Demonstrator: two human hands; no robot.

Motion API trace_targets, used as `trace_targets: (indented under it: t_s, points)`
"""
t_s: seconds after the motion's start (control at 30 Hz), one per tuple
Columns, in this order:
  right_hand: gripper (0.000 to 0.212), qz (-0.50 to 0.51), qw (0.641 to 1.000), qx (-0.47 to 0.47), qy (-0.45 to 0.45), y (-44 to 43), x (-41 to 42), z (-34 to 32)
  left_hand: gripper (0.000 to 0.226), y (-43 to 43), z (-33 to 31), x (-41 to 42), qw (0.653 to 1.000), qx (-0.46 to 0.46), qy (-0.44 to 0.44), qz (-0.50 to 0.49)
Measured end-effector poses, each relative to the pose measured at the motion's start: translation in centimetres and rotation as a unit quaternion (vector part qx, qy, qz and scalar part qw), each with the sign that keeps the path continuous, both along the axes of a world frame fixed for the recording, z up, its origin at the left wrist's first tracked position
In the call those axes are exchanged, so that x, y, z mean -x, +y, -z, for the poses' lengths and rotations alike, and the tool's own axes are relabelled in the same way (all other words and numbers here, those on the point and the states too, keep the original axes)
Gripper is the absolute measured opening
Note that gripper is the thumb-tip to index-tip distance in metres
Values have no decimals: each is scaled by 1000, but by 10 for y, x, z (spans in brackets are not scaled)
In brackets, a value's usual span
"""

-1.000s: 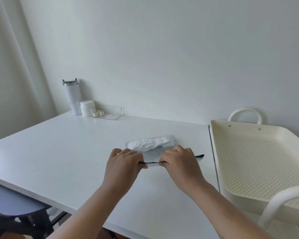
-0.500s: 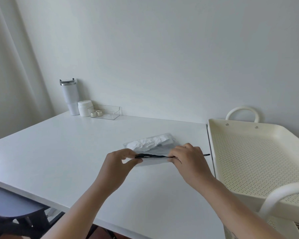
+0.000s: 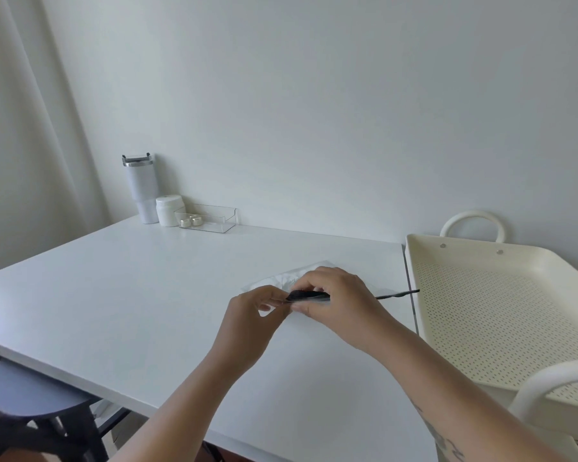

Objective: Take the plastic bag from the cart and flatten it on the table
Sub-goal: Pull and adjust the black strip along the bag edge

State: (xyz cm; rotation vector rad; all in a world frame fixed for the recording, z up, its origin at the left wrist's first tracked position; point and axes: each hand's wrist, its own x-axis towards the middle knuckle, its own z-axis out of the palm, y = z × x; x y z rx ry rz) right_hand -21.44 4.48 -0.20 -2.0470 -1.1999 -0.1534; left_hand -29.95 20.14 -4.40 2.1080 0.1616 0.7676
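Two bare forearms, no sleeves, dark tattoo markings on the right forearm (image 3: 447, 441), ringless hands

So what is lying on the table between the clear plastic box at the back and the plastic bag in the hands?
Nothing: the head view shows only bare white table between the clear plastic box and the crumpled plastic bag.

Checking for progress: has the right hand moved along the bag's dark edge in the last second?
Yes. The right hand slid left, away from the cart tray, meeting the left hand.
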Motion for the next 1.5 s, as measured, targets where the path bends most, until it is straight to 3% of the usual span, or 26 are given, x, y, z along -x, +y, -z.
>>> trace_targets:
  t_s: [0.13,0.4,0.53,0.6,0.67,0.73,0.83,0.97,1.17,1.27,1.43,1.5]
  points:
    - [4,12,999,-3,-44,6,6,-4,15,-6,-2,-2,1000,-15,4,9]
    - [7,2,999,-46,-21,0,5,1,17,-2,-8,-11,1000,-12,15,22]
    - [9,18,987,-160,0,-3,2,-4,16,4,0,-13,999,-27,43,-7]
    - [5,20,993,-110,-30,-5,-2,-9,18,6,5,-11,999,-15,37,-18]
    - [16,19,999,4,-44,-4,-4,-7,15,5,6,-11,999,-17,40,-9]
    - [15,27,997,50,-59,0,-2,1,13,1,5,-12,999,-23,41,1]
    - [8,29,997,18,-65,1,0,4,10,-2,3,-14,999,-26,31,7]
    - [14,35,994,-95,36,-6,-6,-3,10,2,9,-12,998,-31,57,-9]
    - [15,18,998,53,-15,-4,-4,6,18,-2,9,-13,998,-31,53,14]
    - [5,17,999,38,-35,-2,-4,5,14,-3,8,-14,998,-46,49,19]
    - [10,30,993,-102,59,-9,-8,4,10,3,9,-16,997,-50,55,5]
    - [7,30,996,-70,49,-10,-10,5,11,4,11,-16,998,-34,54,1]
